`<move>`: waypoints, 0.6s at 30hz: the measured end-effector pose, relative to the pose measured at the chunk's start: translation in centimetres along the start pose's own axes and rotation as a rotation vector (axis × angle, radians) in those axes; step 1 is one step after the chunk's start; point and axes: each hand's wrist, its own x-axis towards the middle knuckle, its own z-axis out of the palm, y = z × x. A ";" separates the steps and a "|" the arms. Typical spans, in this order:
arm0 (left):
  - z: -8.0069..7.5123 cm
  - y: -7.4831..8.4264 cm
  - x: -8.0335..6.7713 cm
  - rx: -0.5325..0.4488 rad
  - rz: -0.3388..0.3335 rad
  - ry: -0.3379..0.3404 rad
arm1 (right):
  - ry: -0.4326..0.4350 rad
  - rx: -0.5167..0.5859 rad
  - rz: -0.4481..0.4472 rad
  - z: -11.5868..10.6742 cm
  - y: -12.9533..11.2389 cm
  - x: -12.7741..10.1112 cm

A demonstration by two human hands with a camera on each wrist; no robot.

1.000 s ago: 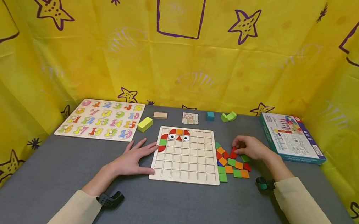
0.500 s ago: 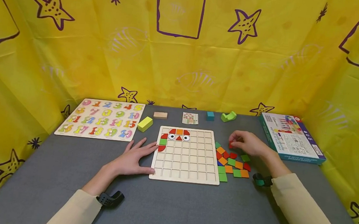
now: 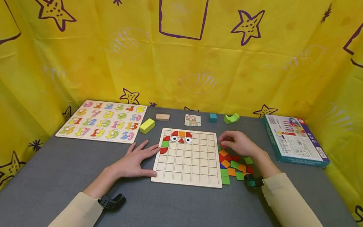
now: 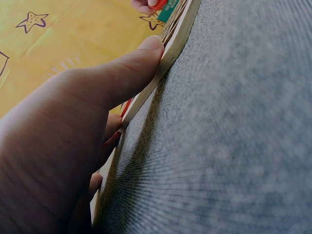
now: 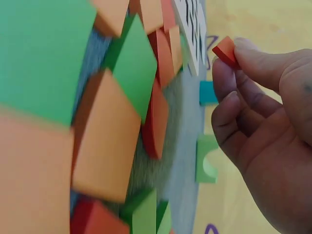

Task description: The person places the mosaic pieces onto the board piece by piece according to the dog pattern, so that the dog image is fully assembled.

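Observation:
A wooden grid board [image 3: 195,172] lies on the grey table, with a few red, orange and green tiles and two eye tiles in its top left rows. My left hand [image 3: 136,160] rests flat against the board's left edge [image 4: 165,53], thumb along it. My right hand [image 3: 235,142] hovers just right of the board's upper right corner and pinches a small red tile [image 5: 225,50] between thumb and fingertips. Below that hand lies a loose pile of green, orange and red tiles [image 3: 233,166] [image 5: 117,97].
A number puzzle board [image 3: 103,121] lies at the left. A yellow block [image 3: 146,125], a wooden block [image 3: 162,117], a pattern card [image 3: 192,120], a teal cube [image 3: 212,117] and a green arch block [image 3: 231,118] sit behind the grid board. The game box [image 3: 292,139] is at the right.
My right hand has lifted off the tile pile with a red tile and moved left toward the board's upper right corner. The left hand has stayed still.

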 end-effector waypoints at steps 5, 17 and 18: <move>0.1 0.0 0.0 0.005 0.001 0.003 | 0.001 0.046 0.009 0.9 -1.2 0.8; 0.1 -0.1 0.0 0.010 0.003 0.004 | -0.017 0.092 -0.005 2.8 -3.1 2.9; 0.1 -0.1 0.0 0.011 0.004 0.005 | -0.018 0.089 -0.005 3.0 -3.3 3.1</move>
